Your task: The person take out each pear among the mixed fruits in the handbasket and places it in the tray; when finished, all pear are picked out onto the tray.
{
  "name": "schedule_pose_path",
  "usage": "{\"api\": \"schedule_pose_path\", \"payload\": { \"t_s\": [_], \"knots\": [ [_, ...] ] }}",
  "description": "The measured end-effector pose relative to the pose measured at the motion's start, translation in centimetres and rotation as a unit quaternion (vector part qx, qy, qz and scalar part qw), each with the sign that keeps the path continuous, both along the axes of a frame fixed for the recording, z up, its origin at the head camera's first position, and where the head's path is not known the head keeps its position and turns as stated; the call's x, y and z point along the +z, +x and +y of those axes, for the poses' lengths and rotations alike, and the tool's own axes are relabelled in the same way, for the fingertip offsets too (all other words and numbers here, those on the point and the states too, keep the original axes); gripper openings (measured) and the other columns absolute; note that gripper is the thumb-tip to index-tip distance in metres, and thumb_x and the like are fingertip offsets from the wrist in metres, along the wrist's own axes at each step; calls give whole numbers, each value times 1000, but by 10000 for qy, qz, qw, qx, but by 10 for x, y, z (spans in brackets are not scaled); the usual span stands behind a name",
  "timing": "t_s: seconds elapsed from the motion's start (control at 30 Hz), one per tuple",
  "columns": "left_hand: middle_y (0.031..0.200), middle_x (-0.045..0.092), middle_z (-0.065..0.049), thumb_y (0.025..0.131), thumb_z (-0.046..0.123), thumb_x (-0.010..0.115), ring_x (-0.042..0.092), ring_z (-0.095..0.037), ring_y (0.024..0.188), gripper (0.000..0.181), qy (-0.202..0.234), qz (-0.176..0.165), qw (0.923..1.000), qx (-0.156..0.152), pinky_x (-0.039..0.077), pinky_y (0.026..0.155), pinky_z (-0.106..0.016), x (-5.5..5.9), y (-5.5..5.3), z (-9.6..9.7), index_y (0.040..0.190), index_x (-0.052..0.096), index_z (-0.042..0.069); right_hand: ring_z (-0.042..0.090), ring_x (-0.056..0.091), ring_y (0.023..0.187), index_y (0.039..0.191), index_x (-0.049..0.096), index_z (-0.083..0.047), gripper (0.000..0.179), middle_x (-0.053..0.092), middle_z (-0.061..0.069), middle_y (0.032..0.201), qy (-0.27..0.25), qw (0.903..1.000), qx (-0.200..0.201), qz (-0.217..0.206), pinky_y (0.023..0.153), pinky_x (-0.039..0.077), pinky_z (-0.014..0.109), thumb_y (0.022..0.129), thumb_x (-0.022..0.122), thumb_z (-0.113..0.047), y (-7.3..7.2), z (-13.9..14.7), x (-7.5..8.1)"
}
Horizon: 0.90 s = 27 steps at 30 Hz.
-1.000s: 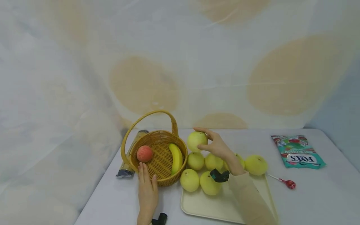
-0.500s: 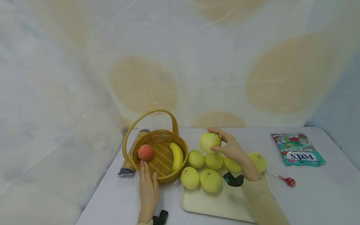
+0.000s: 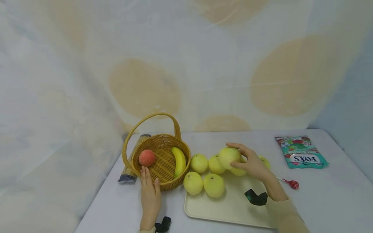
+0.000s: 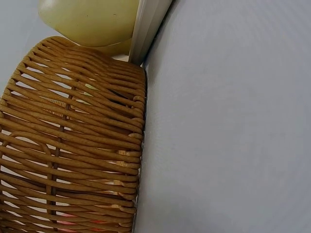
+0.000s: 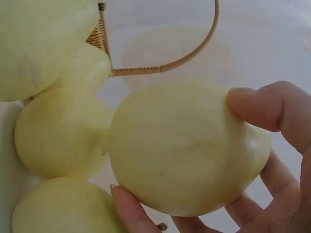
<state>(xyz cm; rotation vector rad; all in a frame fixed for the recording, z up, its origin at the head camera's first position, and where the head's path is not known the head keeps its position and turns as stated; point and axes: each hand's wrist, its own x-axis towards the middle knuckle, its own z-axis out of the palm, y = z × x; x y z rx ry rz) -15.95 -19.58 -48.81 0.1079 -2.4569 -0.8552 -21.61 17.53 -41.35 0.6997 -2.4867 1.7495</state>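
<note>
In the head view my right hand [image 3: 253,164] grips a round yellow-green pear [image 3: 228,158] between thumb and fingers. It holds the fruit over several like pears [image 3: 214,185] grouped on the left and far side of a cream tray [image 3: 221,210]. The right wrist view shows the thumb and fingertips spread around the held pear [image 5: 184,150]. My left hand [image 3: 150,200] lies with straight fingers against the near left side of a wicker basket [image 3: 172,185]. Inside the basket are a reddish peach-like fruit [image 3: 147,158] and a banana [image 3: 179,161].
Behind the basket's left side lies a long brown and dark-blue packet [image 3: 127,177]. To the tray's right are a red-wrapped lollipop [image 3: 293,184] and a green FOX'S candy bag [image 3: 303,153]. The basket's tall handle [image 3: 177,129] arches over it. A patterned curtain [image 3: 215,77] hangs behind the table.
My right hand has carried the pear rightward from beside the basket and lowered it over the pears at the tray's far side. The left hand has stayed at the basket.
</note>
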Motion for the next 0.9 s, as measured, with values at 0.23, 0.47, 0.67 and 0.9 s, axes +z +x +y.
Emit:
{"api": "schedule_pose_path", "payload": {
  "t_s": [0.23, 0.47, 0.67, 0.9],
  "knots": [
    [160, 18, -22, 103, 19, 45, 17, -44, 147, 60, 39, 42, 10000, -6, 24, 113, -61, 1, -1, 1, 152, 20, -4, 48, 40, 132, 139, 51, -11, 58, 46, 18, 145, 279, 9996, -80, -28, 82, 54, 28, 85, 74, -12, 14, 9, -5],
    [160, 17, -22, 103, 19, 44, 16, -43, 147, 60, 61, 0, 10000, 10, 23, 114, -60, 1, -3, 1, 152, 19, -4, 14, 41, 129, 135, 55, -17, 57, 48, 14, 144, 475, 9988, -29, -82, 76, 51, 23, 82, 76, -13, 26, 14, -7],
    [160, 18, -22, 103, 18, 45, 17, -43, 147, 60, 82, 63, 9999, -1, 24, 113, -60, 1, -2, 3, 152, 20, -5, -10, 37, 117, 131, 57, -18, 58, 51, 15, 142, 555, 9984, 54, -35, 67, 48, 22, 78, 77, -10, 37, 16, -12],
    [160, 19, -22, 102, 16, 46, 17, -43, 147, 60, 67, 61, 9999, -46, 24, 114, -60, 1, -2, 4, 152, 20, -4, -14, 40, 113, 128, 59, -11, 53, 54, 20, 136, 467, 9988, 109, 30, 70, 55, 22, 78, 72, 0, 49, 19, -28]
  ]
}}
